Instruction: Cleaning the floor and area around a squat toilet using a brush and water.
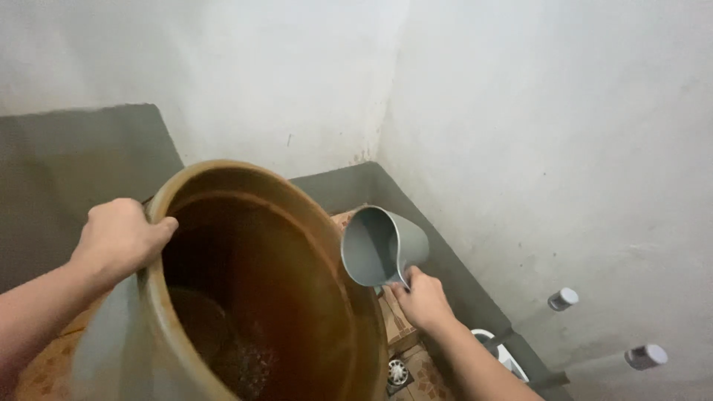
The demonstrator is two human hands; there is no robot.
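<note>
brown glazed clay jar [260, 297], tilted, its rim clamped in the left hand [119, 238]. the right hand [423, 297] is closed on the handle of a grey plastic scoop [382, 245], tipped at the jar's rim. water pools inside; rinsing looks unfinished.

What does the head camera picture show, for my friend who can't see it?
A person's left hand grips the rim of a big brown tub tipped toward the camera, while the right hand holds a grey scoop by its handle beside the rim. The tub is stained brown inside, in a corner of white walls, with a floor drain below.
</note>
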